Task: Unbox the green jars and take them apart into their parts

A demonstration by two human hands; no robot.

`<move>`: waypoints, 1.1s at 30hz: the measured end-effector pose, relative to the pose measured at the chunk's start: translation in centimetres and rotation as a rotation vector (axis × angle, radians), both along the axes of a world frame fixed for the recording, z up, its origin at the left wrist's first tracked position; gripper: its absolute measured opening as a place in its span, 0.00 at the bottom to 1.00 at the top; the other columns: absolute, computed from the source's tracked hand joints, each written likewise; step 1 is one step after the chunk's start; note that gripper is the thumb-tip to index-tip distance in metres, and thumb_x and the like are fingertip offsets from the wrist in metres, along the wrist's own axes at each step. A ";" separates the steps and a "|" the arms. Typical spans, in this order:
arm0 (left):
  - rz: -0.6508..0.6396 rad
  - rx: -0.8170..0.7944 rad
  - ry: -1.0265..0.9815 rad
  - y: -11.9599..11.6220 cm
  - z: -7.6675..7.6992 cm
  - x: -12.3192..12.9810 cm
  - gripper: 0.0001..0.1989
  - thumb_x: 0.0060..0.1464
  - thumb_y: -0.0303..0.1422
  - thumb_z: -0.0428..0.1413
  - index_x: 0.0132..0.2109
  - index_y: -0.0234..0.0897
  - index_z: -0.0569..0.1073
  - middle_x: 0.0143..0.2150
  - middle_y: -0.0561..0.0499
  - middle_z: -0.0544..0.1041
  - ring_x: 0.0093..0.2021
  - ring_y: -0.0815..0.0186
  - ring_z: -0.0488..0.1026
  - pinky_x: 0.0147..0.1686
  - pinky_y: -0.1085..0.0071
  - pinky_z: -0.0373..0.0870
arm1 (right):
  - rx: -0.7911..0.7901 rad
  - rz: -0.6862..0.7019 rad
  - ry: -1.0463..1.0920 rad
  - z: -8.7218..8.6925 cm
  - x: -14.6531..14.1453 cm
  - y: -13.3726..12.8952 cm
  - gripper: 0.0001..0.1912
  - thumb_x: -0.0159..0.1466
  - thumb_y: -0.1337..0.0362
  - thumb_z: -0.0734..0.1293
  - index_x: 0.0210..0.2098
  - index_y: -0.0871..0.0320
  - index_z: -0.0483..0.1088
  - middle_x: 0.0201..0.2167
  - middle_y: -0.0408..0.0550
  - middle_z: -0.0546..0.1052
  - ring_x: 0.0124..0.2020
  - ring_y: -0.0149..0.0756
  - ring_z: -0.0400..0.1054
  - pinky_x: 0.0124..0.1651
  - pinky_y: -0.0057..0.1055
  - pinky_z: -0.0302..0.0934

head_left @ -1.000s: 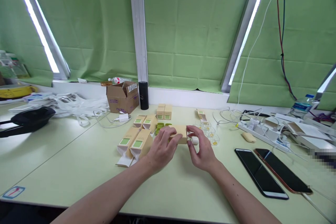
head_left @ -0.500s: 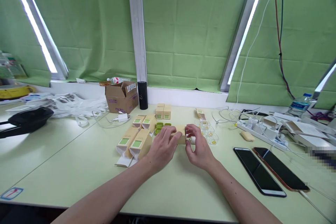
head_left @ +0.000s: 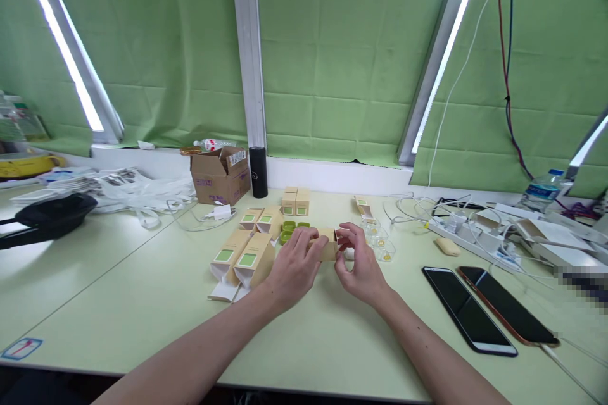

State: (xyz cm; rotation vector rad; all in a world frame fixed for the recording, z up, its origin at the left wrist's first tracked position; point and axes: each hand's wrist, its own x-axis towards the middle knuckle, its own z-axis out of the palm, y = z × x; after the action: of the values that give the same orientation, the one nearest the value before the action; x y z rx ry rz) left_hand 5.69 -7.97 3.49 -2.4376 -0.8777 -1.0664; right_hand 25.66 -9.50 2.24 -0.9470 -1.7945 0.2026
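A small tan cardboard box (head_left: 327,245) lies on its side in the grip of my left hand (head_left: 297,261), whose fingers cover much of it. My right hand (head_left: 358,266) is curled around the box's right end, thumb low and fingertips high at the dark opening. Green containers (head_left: 287,232) sit just behind my left hand, partly covered by it. Beyond my right hand are clear plastic cups (head_left: 384,248) with yellow bits inside. To the left, open-ended tan boxes (head_left: 254,259) with green labels lie with their white flaps out.
Two closed boxes (head_left: 295,202) stand farther back, near a black bottle (head_left: 258,172) and a brown carton (head_left: 221,177). A flattened-looking tan box (head_left: 363,209) lies behind the cups. Two phones (head_left: 468,310) rest at right, before a power strip (head_left: 470,243) and tangled cables.
The box's right end has tilted slightly, and my right fingers have shifted a little at its opening. My left hand keeps its grip; the other things have stayed put.
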 end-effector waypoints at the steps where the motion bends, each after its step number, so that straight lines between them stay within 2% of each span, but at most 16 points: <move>1: -0.003 -0.009 -0.007 0.0 0.0 0.0 0.24 0.54 0.18 0.53 0.57 0.38 0.65 0.52 0.41 0.71 0.53 0.53 0.70 0.50 0.54 0.77 | -0.002 -0.014 0.000 0.0 0.1 0.0 0.28 0.64 0.71 0.63 0.62 0.53 0.56 0.51 0.54 0.74 0.39 0.39 0.74 0.43 0.41 0.74; 6: -0.032 -0.090 -0.063 -0.1 0.0 0.0 0.26 0.54 0.17 0.52 0.59 0.37 0.63 0.55 0.39 0.72 0.55 0.52 0.70 0.51 0.53 0.77 | -0.045 -0.090 0.061 -0.1 0.5 0.3 0.23 0.69 0.67 0.61 0.62 0.51 0.55 0.48 0.52 0.79 0.22 0.32 0.65 0.28 0.33 0.66; 9: -0.081 -0.140 -0.112 -0.2 -0.1 0.0 0.27 0.54 0.17 0.53 0.60 0.37 0.62 0.56 0.39 0.72 0.56 0.52 0.70 0.52 0.52 0.77 | -0.052 -0.075 0.125 -0.2 0.6 0.3 0.21 0.72 0.62 0.62 0.62 0.51 0.55 0.50 0.53 0.80 0.22 0.31 0.65 0.29 0.33 0.67; 13: -0.137 -0.149 -0.122 -0.2 0.0 0.0 0.28 0.55 0.18 0.52 0.61 0.39 0.62 0.56 0.39 0.71 0.56 0.54 0.70 0.51 0.53 0.77 | -0.027 -0.047 0.197 0.0 0.6 0.3 0.21 0.73 0.58 0.63 0.62 0.52 0.57 0.52 0.56 0.79 0.30 0.35 0.72 0.35 0.36 0.71; 16: -0.147 -0.169 -0.120 -0.2 -0.1 0.0 0.27 0.56 0.17 0.51 0.61 0.40 0.63 0.56 0.39 0.70 0.57 0.54 0.70 0.49 0.55 0.78 | 0.026 -0.039 0.254 0.4 0.6 0.3 0.21 0.73 0.57 0.64 0.62 0.52 0.57 0.55 0.58 0.77 0.41 0.39 0.76 0.43 0.40 0.73; 20: -0.137 -0.236 -0.137 -0.2 -0.3 0.0 0.25 0.57 0.17 0.51 0.59 0.41 0.65 0.57 0.39 0.68 0.55 0.56 0.71 0.47 0.57 0.78 | 0.133 -0.065 0.313 1.0 0.7 0.3 0.20 0.72 0.59 0.65 0.61 0.52 0.60 0.55 0.58 0.74 0.52 0.45 0.75 0.50 0.46 0.74; 23: -0.129 -0.262 -0.153 -0.2 -0.2 0.0 0.26 0.58 0.18 0.52 0.61 0.42 0.65 0.56 0.39 0.69 0.54 0.56 0.72 0.47 0.58 0.79 | 0.247 -0.123 0.320 1.3 1.0 0.4 0.17 0.72 0.61 0.63 0.60 0.52 0.63 0.56 0.59 0.73 0.56 0.48 0.72 0.54 0.51 0.74; 25: -0.124 -0.265 -0.162 -0.3 -0.1 0.1 0.29 0.58 0.18 0.52 0.64 0.43 0.64 0.56 0.40 0.69 0.53 0.56 0.73 0.47 0.57 0.79 | 0.344 -0.174 0.247 1.4 1.2 0.5 0.16 0.72 0.64 0.62 0.58 0.52 0.65 0.54 0.58 0.74 0.57 0.50 0.72 0.55 0.55 0.72; 28: -0.112 -0.264 -0.157 -0.3 -0.2 0.1 0.33 0.58 0.19 0.52 0.69 0.44 0.61 0.56 0.40 0.69 0.56 0.55 0.73 0.49 0.56 0.79 | 0.452 -0.197 0.094 1.3 1.6 0.6 0.16 0.71 0.70 0.59 0.55 0.51 0.68 0.50 0.57 0.77 0.55 0.50 0.74 0.55 0.57 0.71; 31: -0.111 -0.255 -0.156 -0.2 -0.4 0.1 0.37 0.59 0.20 0.52 0.72 0.46 0.57 0.58 0.40 0.69 0.57 0.54 0.72 0.50 0.55 0.79 | 0.475 -0.124 -0.037 1.0 1.8 0.7 0.21 0.69 0.75 0.56 0.55 0.50 0.69 0.42 0.52 0.81 0.43 0.45 0.77 0.50 0.53 0.72; 33: -0.106 -0.253 -0.167 -0.1 -0.6 0.1 0.37 0.60 0.20 0.52 0.73 0.46 0.56 0.58 0.39 0.69 0.58 0.54 0.72 0.51 0.54 0.79 | 0.461 -0.081 -0.118 0.8 1.7 0.7 0.24 0.67 0.77 0.57 0.56 0.49 0.69 0.39 0.48 0.82 0.37 0.41 0.78 0.52 0.53 0.70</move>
State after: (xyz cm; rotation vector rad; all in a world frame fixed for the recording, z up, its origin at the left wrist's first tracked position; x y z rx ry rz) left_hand 5.81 -8.08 2.92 -2.6570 -0.9988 -1.2824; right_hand 27.36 -8.83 3.09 -0.7072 -1.7973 -0.3139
